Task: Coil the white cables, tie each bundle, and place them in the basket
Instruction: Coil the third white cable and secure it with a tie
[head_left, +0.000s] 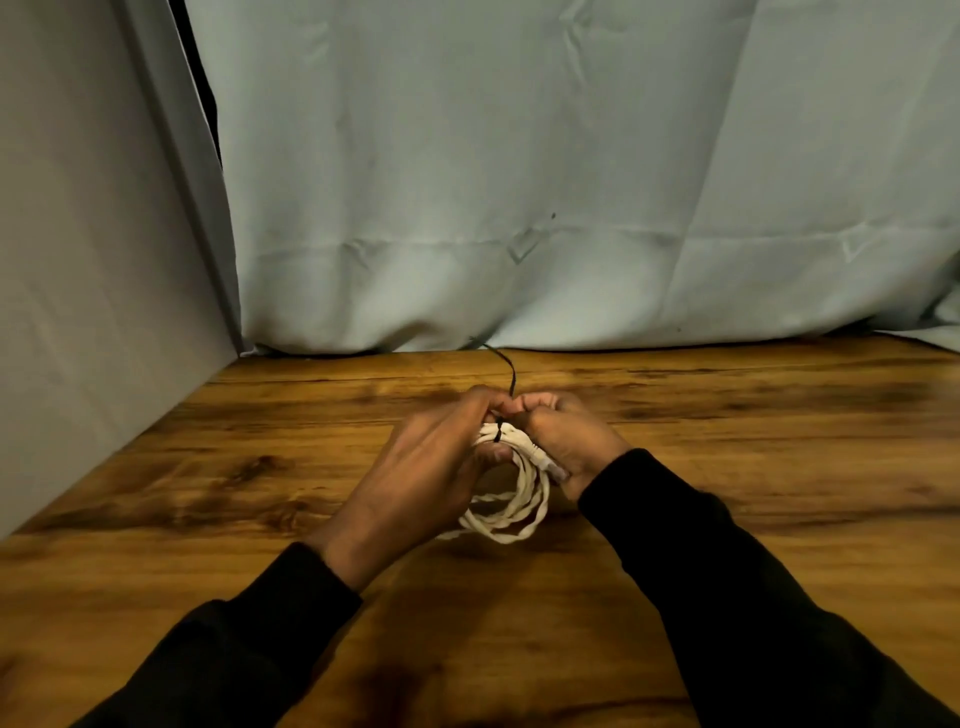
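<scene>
Dim, warm light with soft shadows, a slightly soft picture (wide-angle bending at the edges), and no glare.

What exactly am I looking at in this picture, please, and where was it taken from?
This single picture comes from a wide-angle camera worn on a person's head, looking forward and down. No machine is involved: two bare hands in black sleeves do the work. The left hand and right hand together hold a coiled bundle of white twisted cable above a brown wooden table. A thin black tie wraps the top of the bundle, its loose end pointing away between the fingers. Pale grey-blue cloth hangs behind. No basket is in view.
</scene>
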